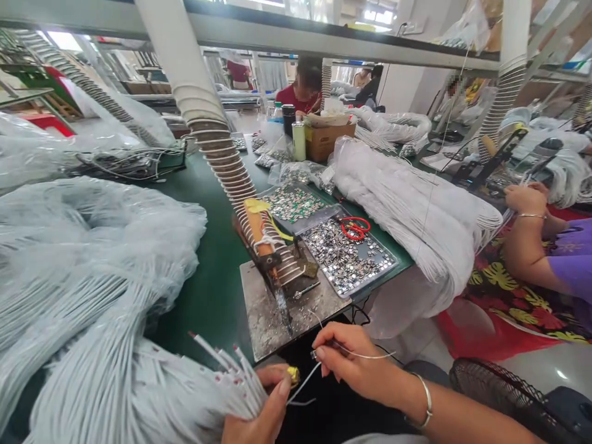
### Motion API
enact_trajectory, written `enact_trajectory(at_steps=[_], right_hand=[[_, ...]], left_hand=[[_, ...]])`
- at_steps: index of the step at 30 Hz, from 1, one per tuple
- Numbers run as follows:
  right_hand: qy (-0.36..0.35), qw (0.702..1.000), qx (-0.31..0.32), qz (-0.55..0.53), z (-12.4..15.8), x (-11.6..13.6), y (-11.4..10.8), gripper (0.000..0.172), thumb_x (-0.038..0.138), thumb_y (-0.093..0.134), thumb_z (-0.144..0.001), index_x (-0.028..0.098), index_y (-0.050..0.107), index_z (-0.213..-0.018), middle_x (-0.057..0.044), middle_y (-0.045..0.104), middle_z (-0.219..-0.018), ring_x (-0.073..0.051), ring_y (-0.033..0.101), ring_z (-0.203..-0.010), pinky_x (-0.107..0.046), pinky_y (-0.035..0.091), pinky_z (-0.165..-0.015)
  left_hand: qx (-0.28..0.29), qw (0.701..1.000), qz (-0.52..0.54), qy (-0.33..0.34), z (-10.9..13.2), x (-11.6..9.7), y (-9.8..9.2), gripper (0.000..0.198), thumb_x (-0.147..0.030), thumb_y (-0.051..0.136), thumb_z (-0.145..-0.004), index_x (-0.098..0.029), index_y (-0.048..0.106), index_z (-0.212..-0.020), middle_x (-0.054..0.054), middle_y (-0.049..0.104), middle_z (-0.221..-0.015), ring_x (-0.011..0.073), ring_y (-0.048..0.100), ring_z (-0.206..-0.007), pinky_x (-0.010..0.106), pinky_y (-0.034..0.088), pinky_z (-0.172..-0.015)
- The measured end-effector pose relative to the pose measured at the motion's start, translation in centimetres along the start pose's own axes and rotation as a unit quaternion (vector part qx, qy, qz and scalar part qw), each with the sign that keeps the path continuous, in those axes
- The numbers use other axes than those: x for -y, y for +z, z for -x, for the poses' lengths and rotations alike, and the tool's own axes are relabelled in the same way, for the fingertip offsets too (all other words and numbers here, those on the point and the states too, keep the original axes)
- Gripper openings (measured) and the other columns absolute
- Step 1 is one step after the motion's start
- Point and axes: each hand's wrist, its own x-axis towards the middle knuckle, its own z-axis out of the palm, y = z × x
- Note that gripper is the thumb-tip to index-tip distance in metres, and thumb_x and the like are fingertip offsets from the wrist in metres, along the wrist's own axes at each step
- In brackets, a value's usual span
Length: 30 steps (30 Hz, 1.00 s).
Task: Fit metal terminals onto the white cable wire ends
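My left hand [263, 404] is closed around the front of a bundle of white cables [185, 394]; several cut ends with reddish tips stick up beside it. A small shiny yellow piece [293, 375] shows at its fingertips. Over the dark gap at the table edge, my right hand [354, 364] pinches a small metal connector [314, 355], and a single white cable [305, 382] runs from there toward my left hand. A thin wire [370, 356] also passes through the right fingers. Beyond the hands, a soldering iron [282, 305] points down over a stained metal plate [259, 320].
A tray of metal connectors [346, 259] with red-handled scissors [355, 228] lies behind the plate, beside small green boards [296, 203]. A ribbed hose [222, 154] hangs over the table. Bagged cables [398, 191] lie right; a fan [494, 394] stands below. Co-workers sit right and behind.
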Motion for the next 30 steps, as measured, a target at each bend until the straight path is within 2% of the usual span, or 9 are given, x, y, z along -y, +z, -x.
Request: enact_trajectory(at_steps=[4, 8, 12, 21, 27, 30], right_hand=[[-0.068, 0.997, 0.012, 0.021, 0.2, 0.0, 2.2, 0.015, 0.024, 0.057, -0.093, 0.017, 0.07, -0.095, 0.0, 0.062, -0.072, -0.011, 0.056, -0.059, -0.02, 0.042, -0.053], [-0.119, 0.992, 0.021, 0.039, 0.4, 0.1, 2.6, 0.016, 0.02, 0.056, -0.093, 0.018, 0.072, -0.092, 0.001, 0.06, -0.072, -0.011, 0.056, -0.064, -0.021, 0.043, -0.06], [-0.102, 0.994, 0.019, 0.035, 0.7, -0.1, 2.6, 0.015, 0.021, 0.056, -0.093, 0.018, 0.071, -0.091, 0.001, 0.059, -0.073, -0.011, 0.055, -0.062, -0.02, 0.042, -0.057], [-0.073, 0.996, 0.031, 0.046, 0.7, -0.3, 2.2, 0.016, 0.023, 0.057, -0.094, 0.018, 0.071, -0.088, 0.001, 0.06, -0.073, -0.011, 0.058, -0.061, -0.02, 0.042, -0.054], [-0.151, 0.981, 0.049, 0.107, 0.4, 0.0, 1.4, 0.02, 0.031, 0.053, -0.099, 0.019, 0.069, -0.095, -0.001, 0.062, -0.078, -0.014, 0.057, -0.07, -0.023, 0.045, -0.064], [-0.19, 0.973, 0.018, 0.129, 0.8, 0.2, 0.5, 0.025, 0.032, 0.043, -0.104, 0.019, 0.064, -0.1, -0.003, 0.062, -0.083, -0.014, 0.058, -0.072, -0.025, 0.048, -0.067]], left_hand=[[-0.001, 0.999, 0.01, 0.053, 0.6, -1.2, 1.1, 0.033, -0.048, 0.085, -0.061, -0.019, 0.068, -0.064, 0.006, 0.073, -0.077, 0.0247, 0.068, -0.075, 0.036, 0.056, -0.07], [0.038, 0.998, 0.004, 0.042, 1.0, -1.5, 0.8, 0.029, -0.044, 0.081, -0.068, -0.019, 0.068, -0.067, 0.007, 0.072, -0.079, 0.0246, 0.068, -0.076, 0.035, 0.055, -0.07], [0.055, 0.998, -0.014, 0.031, 1.0, -1.1, 0.2, 0.027, -0.043, 0.079, -0.071, -0.018, 0.069, -0.067, 0.009, 0.074, -0.084, 0.0258, 0.068, -0.079, 0.034, 0.054, -0.071], [0.012, 0.999, -0.044, 0.002, 1.1, -1.4, 0.6, 0.032, -0.047, 0.082, -0.062, -0.018, 0.07, -0.06, 0.01, 0.075, -0.08, 0.0277, 0.069, -0.077, 0.036, 0.057, -0.068], [0.013, 0.997, -0.063, 0.032, 1.0, -0.9, 0.6, 0.029, -0.046, 0.079, -0.068, -0.018, 0.071, -0.062, 0.011, 0.076, -0.081, 0.0293, 0.07, -0.081, 0.037, 0.057, -0.071], [-0.007, 0.996, -0.074, 0.042, 1.0, -0.7, 0.8, 0.026, -0.043, 0.077, -0.071, -0.019, 0.072, -0.064, 0.01, 0.076, -0.082, 0.0288, 0.07, -0.082, 0.037, 0.056, -0.073]])
